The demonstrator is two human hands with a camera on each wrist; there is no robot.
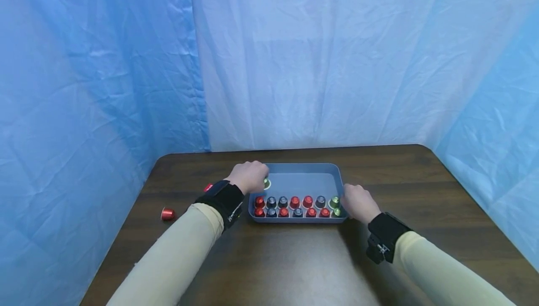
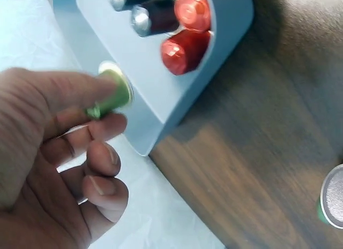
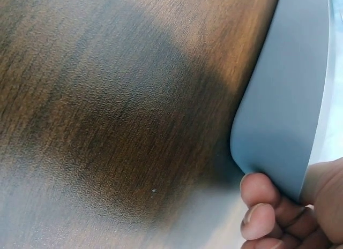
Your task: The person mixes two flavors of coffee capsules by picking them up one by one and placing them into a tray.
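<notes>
A blue-grey tray (image 1: 303, 180) lies on the table, with two rows of red, dark blue and green coffee capsules along its near side. My left hand (image 1: 248, 176) is above the tray's left end. Between thumb and forefinger it pinches a green coffee capsule (image 2: 113, 93), whose pale rim points toward the tray in the left wrist view. The other left fingers curl loosely below. At the tray's right end, my right hand (image 1: 359, 201) grips the wall near the near corner. Its fingers (image 3: 259, 189) lie against the outside of that wall.
On the dark wooden table (image 1: 261, 259), a red capsule (image 1: 167, 214) lies on its side left of the tray. Another red capsule (image 1: 208, 187) is partly hidden behind my left wrist. A foil-topped green capsule (image 2: 333, 198) shows in the left wrist view. Blue sheets (image 1: 311, 62) hang around the table.
</notes>
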